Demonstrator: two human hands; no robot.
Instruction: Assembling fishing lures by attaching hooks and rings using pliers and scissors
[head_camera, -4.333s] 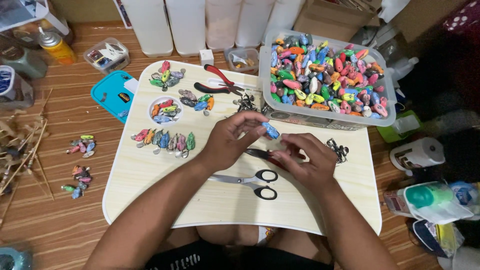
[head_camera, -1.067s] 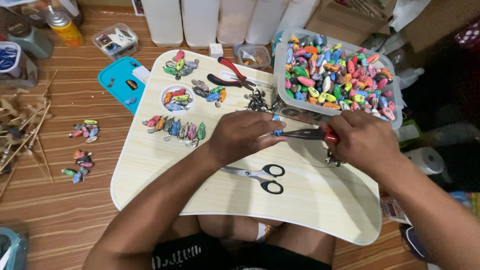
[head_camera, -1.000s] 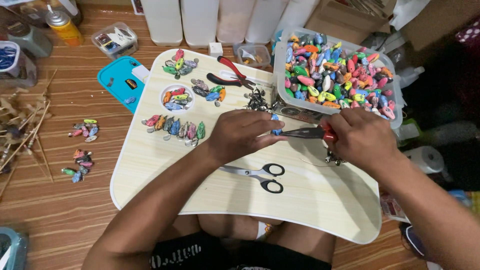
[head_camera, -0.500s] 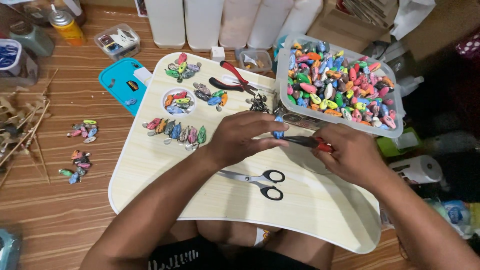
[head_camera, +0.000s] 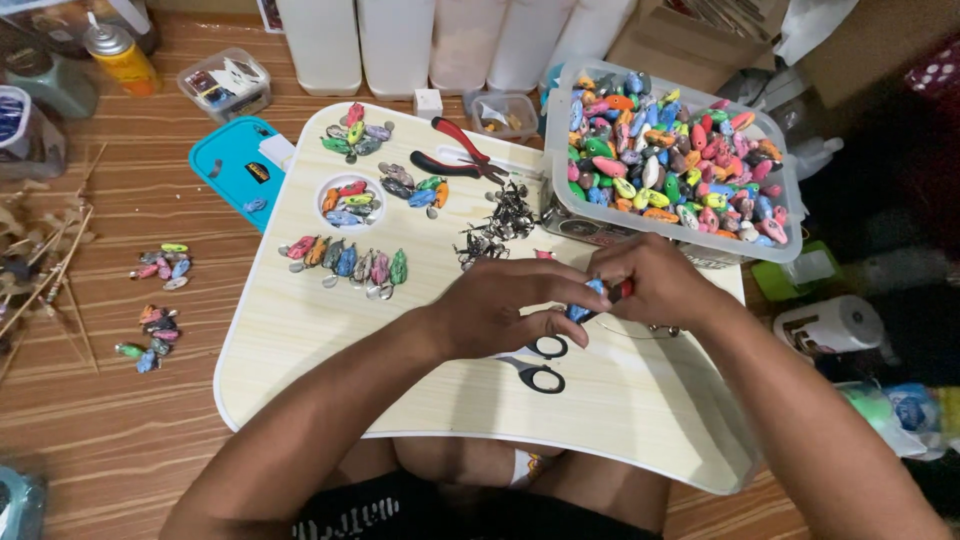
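My left hand (head_camera: 510, 310) pinches a small blue fishing lure (head_camera: 580, 308) over the middle of the pale wooden lap table (head_camera: 300, 340). Right against it, my right hand (head_camera: 655, 285) grips red-handled pliers (head_camera: 620, 292) whose tip meets the lure. Black scissors (head_camera: 535, 365) lie on the table just below my hands. A pile of small dark metal hooks (head_camera: 495, 230) sits just beyond my left hand.
A clear tub (head_camera: 790, 215) full of coloured lures stands at the table's far right. Rows of finished lures (head_camera: 350, 265) and red-black pliers (head_camera: 455, 155) lie at the far left. A teal tray (head_camera: 235, 170), more lures (head_camera: 160, 265) and sticks lie on the wooden floor.
My hands have drawn closer together and nearer to me, now covering part of the scissors. The pliers' jaws, earlier stretched out sideways, are now tucked between my hands.
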